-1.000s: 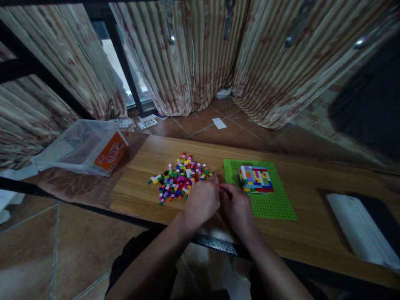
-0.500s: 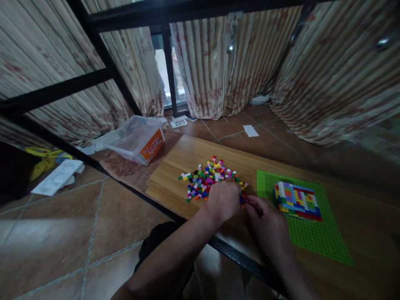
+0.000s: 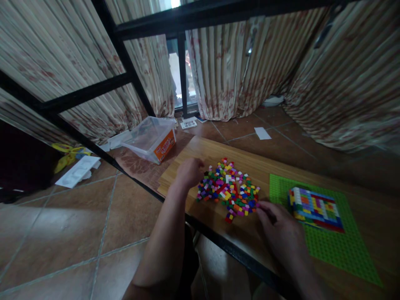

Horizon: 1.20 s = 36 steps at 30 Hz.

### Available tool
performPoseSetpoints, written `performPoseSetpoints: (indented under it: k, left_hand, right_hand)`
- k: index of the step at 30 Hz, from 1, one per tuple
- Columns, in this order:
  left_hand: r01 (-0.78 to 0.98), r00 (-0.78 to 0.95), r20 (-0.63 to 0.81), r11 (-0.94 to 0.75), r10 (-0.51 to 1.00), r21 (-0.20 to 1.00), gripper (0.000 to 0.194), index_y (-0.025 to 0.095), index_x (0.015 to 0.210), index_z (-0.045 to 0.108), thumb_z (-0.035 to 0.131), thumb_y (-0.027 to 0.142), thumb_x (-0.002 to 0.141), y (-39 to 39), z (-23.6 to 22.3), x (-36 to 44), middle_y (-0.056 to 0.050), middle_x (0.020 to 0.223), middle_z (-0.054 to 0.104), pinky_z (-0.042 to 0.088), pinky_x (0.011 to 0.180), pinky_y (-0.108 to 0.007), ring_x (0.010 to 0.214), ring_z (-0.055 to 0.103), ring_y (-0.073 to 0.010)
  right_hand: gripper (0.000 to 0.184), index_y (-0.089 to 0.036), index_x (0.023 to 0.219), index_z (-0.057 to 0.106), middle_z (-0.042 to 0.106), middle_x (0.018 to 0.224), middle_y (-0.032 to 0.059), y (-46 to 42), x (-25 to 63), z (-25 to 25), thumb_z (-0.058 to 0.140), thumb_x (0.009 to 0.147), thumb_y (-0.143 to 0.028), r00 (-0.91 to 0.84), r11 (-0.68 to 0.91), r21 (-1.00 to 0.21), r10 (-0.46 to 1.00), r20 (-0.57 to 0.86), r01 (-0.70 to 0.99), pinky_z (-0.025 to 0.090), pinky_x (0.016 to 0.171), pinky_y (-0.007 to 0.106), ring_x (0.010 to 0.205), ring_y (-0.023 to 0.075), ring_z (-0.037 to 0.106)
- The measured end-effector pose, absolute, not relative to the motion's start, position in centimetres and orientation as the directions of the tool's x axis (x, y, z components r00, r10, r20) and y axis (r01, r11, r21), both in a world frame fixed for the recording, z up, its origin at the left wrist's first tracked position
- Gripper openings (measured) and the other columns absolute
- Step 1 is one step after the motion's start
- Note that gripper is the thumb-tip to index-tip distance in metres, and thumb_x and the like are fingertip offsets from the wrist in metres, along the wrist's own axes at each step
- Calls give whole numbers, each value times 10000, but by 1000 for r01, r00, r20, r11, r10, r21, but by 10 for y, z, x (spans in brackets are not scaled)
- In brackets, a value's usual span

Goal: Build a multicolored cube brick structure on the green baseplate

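A loose pile of small toy building bricks (image 3: 229, 178) in many colours lies on the wooden table. At the pile's left edge is my left hand (image 3: 190, 171), fingers curled inward; whatever they hold is hidden. My right hand (image 3: 283, 227) rests at the right end of the pile, thumb and forefinger pinched on a small magenta brick (image 3: 258, 205). To the right of it, a block built from multicoloured bricks (image 3: 317, 208) sits on a green studded baseplate (image 3: 350, 246).
The wooden table (image 3: 206, 152) has a dark front edge (image 3: 231, 250). On the floor beyond its left end stands a clear plastic box (image 3: 143, 137) with an orange label. White packaging (image 3: 77, 171), a yellow bag (image 3: 65, 156) and white paper (image 3: 262, 133) lie around. Curtains (image 3: 225, 75) hang behind dark bars.
My left hand has moved left, from the pile's right side to its left edge, uncovering bricks. My right hand stays by the pile's right end. The whole view has shifted slightly.
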<state>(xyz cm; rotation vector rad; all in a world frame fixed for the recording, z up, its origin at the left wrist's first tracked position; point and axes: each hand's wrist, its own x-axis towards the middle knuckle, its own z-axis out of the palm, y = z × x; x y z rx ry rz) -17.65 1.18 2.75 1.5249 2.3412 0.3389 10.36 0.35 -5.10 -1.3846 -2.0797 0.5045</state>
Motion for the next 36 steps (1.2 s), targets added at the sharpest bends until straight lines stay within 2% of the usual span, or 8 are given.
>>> performPoseSetpoints:
  k: [6,15,20,23,25,27,31,36]
  left_hand:
    - [893,-293,-227,351,929,282,288,197,983,745,664,128,716,3,20,-201,-86,1017,732,496,832,-301,953,663,-236]
    - [912,-276,-201,322,940,254,191,183,914,721,648,148,742,7,15,-193,-105,990,704,484,820,-316,961,644,-254]
    - [878,-250,-55,251,967,408,163,143,940,667,635,189,786,2,22,-192,-112,1009,667,465,803,-326,916,617,-229]
    - [723,-135,-42,128,990,679,154,142,922,633,627,231,797,3,27,-177,-71,904,657,458,727,-298,815,596,-192]
    - [478,13,-54,41,998,877,185,146,935,626,621,288,816,5,27,-157,-49,877,652,456,698,-274,787,588,-170]
    - [232,136,-83,49,987,971,231,148,937,640,640,343,813,6,24,-131,-38,869,647,458,702,-258,785,585,-156]
    - [-115,216,-234,262,948,958,299,153,941,650,697,399,779,5,14,-85,-20,816,645,482,705,-254,736,605,-136]
    - [-179,210,-264,302,941,936,248,144,851,651,705,375,779,6,9,-61,-13,745,651,494,705,-243,684,614,-114]
  right_hand:
    - [349,-204,970,693,727,961,73,4,104,-52,460,922,-459,-315,403,-598,915,252,693,517,753,365,841,231,691]
    - [301,-205,964,691,724,978,75,4,104,-52,485,929,-421,-337,424,-618,905,260,662,517,788,372,871,232,688]
    - [281,-219,961,700,724,973,73,3,100,-49,500,929,-414,-250,383,-685,924,290,620,522,777,357,873,226,688]
    - [274,-221,966,708,724,982,73,1,96,-43,522,922,-417,-169,344,-753,938,303,561,521,796,353,897,222,684]
    - [267,-225,970,713,727,983,68,-1,93,-38,549,909,-427,-122,288,-819,957,263,496,523,797,351,899,218,682]
    - [270,-232,992,714,730,976,60,-3,89,-34,584,890,-445,-95,194,-898,981,170,396,528,783,348,872,210,681]
    - [333,-228,1036,698,733,926,46,-2,84,-29,668,824,-483,-98,-19,-998,995,-25,61,547,741,335,813,195,678]
    - [340,-222,962,700,699,806,9,2,82,-23,751,741,-475,-60,-84,-981,995,-75,-173,538,668,297,719,167,656]
